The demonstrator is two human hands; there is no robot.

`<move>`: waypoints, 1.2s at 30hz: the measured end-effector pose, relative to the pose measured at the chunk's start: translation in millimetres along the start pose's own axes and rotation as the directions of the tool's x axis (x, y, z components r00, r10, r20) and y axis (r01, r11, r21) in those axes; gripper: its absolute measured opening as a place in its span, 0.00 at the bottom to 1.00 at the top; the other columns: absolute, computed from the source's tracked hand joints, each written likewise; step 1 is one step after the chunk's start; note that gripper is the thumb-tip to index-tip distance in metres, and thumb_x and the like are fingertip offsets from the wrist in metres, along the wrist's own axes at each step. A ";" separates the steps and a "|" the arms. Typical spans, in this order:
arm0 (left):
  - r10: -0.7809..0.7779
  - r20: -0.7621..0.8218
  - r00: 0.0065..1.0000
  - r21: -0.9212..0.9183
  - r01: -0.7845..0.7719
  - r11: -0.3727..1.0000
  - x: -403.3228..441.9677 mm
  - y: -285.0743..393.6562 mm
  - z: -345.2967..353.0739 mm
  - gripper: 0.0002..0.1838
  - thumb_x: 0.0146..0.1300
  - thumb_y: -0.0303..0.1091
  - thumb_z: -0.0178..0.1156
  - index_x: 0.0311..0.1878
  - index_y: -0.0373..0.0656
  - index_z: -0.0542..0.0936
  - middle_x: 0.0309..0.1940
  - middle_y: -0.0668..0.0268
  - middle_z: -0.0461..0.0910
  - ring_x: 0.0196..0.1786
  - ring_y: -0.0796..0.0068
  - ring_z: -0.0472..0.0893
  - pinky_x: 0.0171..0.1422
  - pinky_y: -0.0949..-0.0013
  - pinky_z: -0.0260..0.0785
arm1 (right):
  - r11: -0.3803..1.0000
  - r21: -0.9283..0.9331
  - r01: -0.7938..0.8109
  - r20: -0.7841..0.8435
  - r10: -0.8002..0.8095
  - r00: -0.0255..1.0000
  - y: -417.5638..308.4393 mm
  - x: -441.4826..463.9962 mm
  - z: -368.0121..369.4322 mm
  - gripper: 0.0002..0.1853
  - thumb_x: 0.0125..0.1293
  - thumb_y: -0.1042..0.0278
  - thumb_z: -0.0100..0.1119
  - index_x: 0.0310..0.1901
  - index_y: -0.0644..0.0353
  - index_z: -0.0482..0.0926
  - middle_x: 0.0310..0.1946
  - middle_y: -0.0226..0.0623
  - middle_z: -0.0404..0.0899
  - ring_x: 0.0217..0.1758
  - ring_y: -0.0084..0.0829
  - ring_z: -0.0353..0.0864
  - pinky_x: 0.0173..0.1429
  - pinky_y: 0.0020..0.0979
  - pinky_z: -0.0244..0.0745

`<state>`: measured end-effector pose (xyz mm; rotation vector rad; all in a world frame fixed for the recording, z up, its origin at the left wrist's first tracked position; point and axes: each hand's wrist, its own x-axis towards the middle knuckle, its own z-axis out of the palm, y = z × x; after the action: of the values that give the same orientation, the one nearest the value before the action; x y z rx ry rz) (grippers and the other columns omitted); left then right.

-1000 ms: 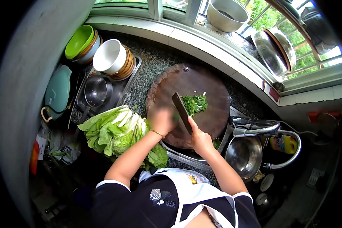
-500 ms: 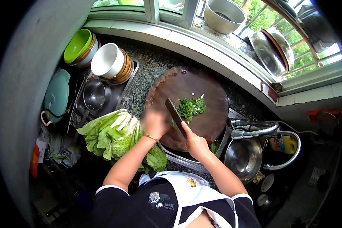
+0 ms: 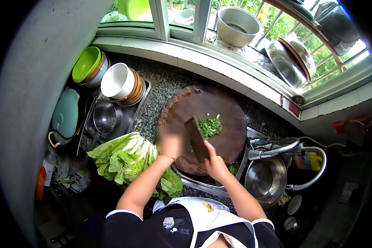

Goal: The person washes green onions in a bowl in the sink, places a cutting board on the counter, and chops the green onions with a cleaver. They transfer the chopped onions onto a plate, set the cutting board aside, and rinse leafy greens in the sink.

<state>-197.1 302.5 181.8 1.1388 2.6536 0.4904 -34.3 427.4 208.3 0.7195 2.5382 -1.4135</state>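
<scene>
A dark cleaver (image 3: 196, 138) is in my right hand (image 3: 214, 162), whose fingers are wrapped round its handle. Its broad blade lies over the round brown chopping board (image 3: 231, 109), beside a small heap of chopped greens (image 3: 211, 127). My left hand (image 3: 170, 144) rests at the board's left side, left of the blade; its fingers are blurred, so what they hold cannot be made out. Leafy green vegetables (image 3: 126, 159) lie just left of my left forearm.
Stacked bowls (image 3: 118, 81) stand at the back left, beside a steel ladle (image 3: 105, 117). A green-lidded pot (image 3: 66, 111) is farther left. Right of the board are a tap (image 3: 277, 153) and a steel basin (image 3: 265, 177). A pot (image 3: 238, 27) stands outside the window.
The cleaver has turned from nearly edge-on so that its broad side shows. The whole view has shifted, with the scene lower in the frame. My left hand has moved slightly left on the board.
</scene>
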 end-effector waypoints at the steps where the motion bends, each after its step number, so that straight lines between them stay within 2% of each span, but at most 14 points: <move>1: -0.002 0.001 1.000 0.000 0.002 1.000 2.6 -3.0 11.1 0.06 0.48 0.33 0.63 0.30 0.45 0.79 0.29 0.60 0.80 0.36 0.60 0.80 0.43 0.59 0.72 | 0.995 0.098 0.022 -0.059 -0.016 0.998 8.7 -5.6 -2.0 0.39 0.58 0.78 0.47 0.69 0.48 0.43 0.20 0.53 0.76 0.27 0.55 0.78 0.35 0.49 0.71; 3: -0.022 0.043 0.999 -0.364 0.036 0.931 9.9 1.7 23.3 0.09 0.49 0.30 0.62 0.36 0.45 0.81 0.31 0.60 0.81 0.34 0.62 0.81 0.41 0.61 0.73 | 0.929 0.370 -0.006 -0.113 0.051 0.992 13.6 -15.1 -8.3 0.38 0.59 0.80 0.45 0.69 0.48 0.42 0.24 0.44 0.76 0.20 0.36 0.74 0.25 0.37 0.69; 5: 0.030 0.006 1.000 -0.363 -0.026 0.931 13.7 18.9 26.5 0.16 0.52 0.29 0.60 0.46 0.43 0.77 0.39 0.59 0.79 0.39 0.55 0.79 0.43 0.58 0.72 | 0.757 0.653 -0.021 -0.141 0.149 0.979 13.1 -19.7 -14.3 0.37 0.61 0.82 0.43 0.69 0.47 0.42 0.28 0.38 0.72 0.13 0.19 0.65 0.16 0.22 0.63; 8: 0.154 -0.208 0.966 -0.379 -0.224 0.898 5.5 55.8 11.6 0.12 0.57 0.30 0.57 0.45 0.42 0.77 0.40 0.60 0.72 0.36 0.55 0.78 0.41 0.60 0.72 | 0.635 0.772 -0.033 -0.143 0.223 0.964 22.7 -20.5 -20.6 0.38 0.60 0.82 0.45 0.69 0.46 0.41 0.24 0.33 0.71 0.12 0.19 0.64 0.15 0.22 0.64; 11: 0.498 -0.122 0.858 -0.115 -0.511 0.852 -5.1 68.9 13.8 0.27 0.61 0.47 0.53 0.61 0.43 0.68 0.62 0.59 0.64 0.65 0.57 0.61 0.67 0.56 0.52 | 0.553 0.833 -0.032 -0.122 0.239 0.963 29.8 -22.2 -20.0 0.39 0.60 0.82 0.45 0.69 0.47 0.41 0.23 0.32 0.70 0.12 0.19 0.65 0.15 0.23 0.65; 12: 0.551 0.074 0.831 -0.113 -0.542 0.833 -7.5 68.2 20.2 0.40 0.59 0.60 0.48 0.68 0.43 0.57 0.70 0.61 0.50 0.73 0.56 0.44 0.72 0.47 0.30 | 0.538 0.843 -0.029 -0.112 0.227 0.967 31.1 -23.2 -19.5 0.38 0.60 0.82 0.46 0.69 0.48 0.41 0.23 0.33 0.70 0.12 0.19 0.65 0.15 0.23 0.65; 16: 0.563 0.149 0.813 -0.035 -0.565 0.825 2.7 59.4 37.6 0.50 0.54 0.74 0.36 0.71 0.46 0.48 0.72 0.62 0.45 0.74 0.56 0.37 0.69 0.38 0.18 | 0.510 0.860 -0.001 -0.120 0.204 0.972 31.7 -25.7 -16.5 0.38 0.60 0.82 0.46 0.68 0.50 0.41 0.22 0.33 0.70 0.12 0.19 0.65 0.14 0.23 0.65; 20: 0.418 0.132 0.899 0.038 -0.426 0.904 15.0 56.9 47.7 0.50 0.54 0.73 0.37 0.71 0.45 0.50 0.72 0.62 0.45 0.74 0.56 0.36 0.69 0.38 0.19 | 0.484 0.875 0.006 -0.149 0.258 0.955 34.2 -26.9 -11.6 0.38 0.60 0.82 0.46 0.68 0.49 0.41 0.24 0.35 0.71 0.12 0.19 0.65 0.14 0.23 0.65; 23: 0.224 -0.070 0.972 0.020 -0.223 0.975 30.0 43.0 44.7 0.42 0.61 0.66 0.35 0.67 0.39 0.60 0.67 0.59 0.60 0.73 0.57 0.46 0.71 0.41 0.25 | 0.474 0.881 0.002 -0.127 0.232 0.964 31.6 -34.8 -16.8 0.38 0.60 0.82 0.46 0.69 0.47 0.41 0.25 0.36 0.72 0.11 0.19 0.64 0.14 0.24 0.64; 25: 0.144 -0.238 0.960 -0.281 -0.210 0.937 38.4 39.4 44.5 0.31 0.67 0.54 0.43 0.60 0.36 0.69 0.56 0.60 0.73 0.62 0.61 0.68 0.68 0.54 0.50 | 0.418 0.908 0.000 -0.093 0.203 0.975 32.5 -35.6 -23.4 0.38 0.60 0.82 0.46 0.69 0.47 0.41 0.25 0.37 0.72 0.11 0.20 0.64 0.14 0.24 0.64; 26: 0.010 -0.082 0.997 -0.750 -0.068 0.658 42.0 43.2 48.1 0.30 0.68 0.53 0.42 0.59 0.36 0.69 0.55 0.59 0.73 0.60 0.64 0.69 0.65 0.59 0.55 | 0.360 0.933 -0.005 -0.060 0.169 0.984 32.4 -34.9 -24.9 0.38 0.61 0.81 0.47 0.69 0.47 0.41 0.25 0.37 0.72 0.11 0.20 0.64 0.14 0.25 0.64; 27: -0.028 0.123 0.992 -0.976 0.126 0.180 45.2 50.9 45.9 0.29 0.69 0.52 0.41 0.59 0.36 0.69 0.54 0.59 0.73 0.58 0.67 0.71 0.63 0.64 0.60 | 0.358 0.934 -0.006 -0.060 0.171 0.983 32.9 -32.4 -25.0 0.38 0.61 0.81 0.47 0.69 0.47 0.41 0.25 0.37 0.72 0.11 0.20 0.64 0.14 0.25 0.64; 29: 0.169 0.355 0.919 -0.803 0.393 -0.448 46.7 53.3 32.6 0.31 0.70 0.53 0.39 0.60 0.33 0.65 0.54 0.58 0.72 0.55 0.70 0.72 0.61 0.67 0.63 | 0.259 0.966 -0.024 -0.005 0.108 0.994 36.0 -24.0 -25.4 0.39 0.61 0.81 0.48 0.69 0.47 0.41 0.26 0.38 0.72 0.11 0.21 0.64 0.14 0.26 0.65; 36: 0.091 0.409 0.908 -0.694 0.374 -0.616 32.8 48.2 46.0 0.24 0.70 0.48 0.42 0.53 0.34 0.70 0.49 0.59 0.74 0.51 0.69 0.74 0.58 0.67 0.67 | 0.246 0.968 0.039 -0.100 0.242 0.965 27.7 9.5 -22.7 0.37 0.61 0.81 0.48 0.67 0.47 0.43 0.29 0.37 0.72 0.11 0.20 0.62 0.15 0.26 0.64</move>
<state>-172.8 367.6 155.7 -0.1490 0.6701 1.8987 -27.1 461.7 196.2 1.1935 1.2789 -2.9771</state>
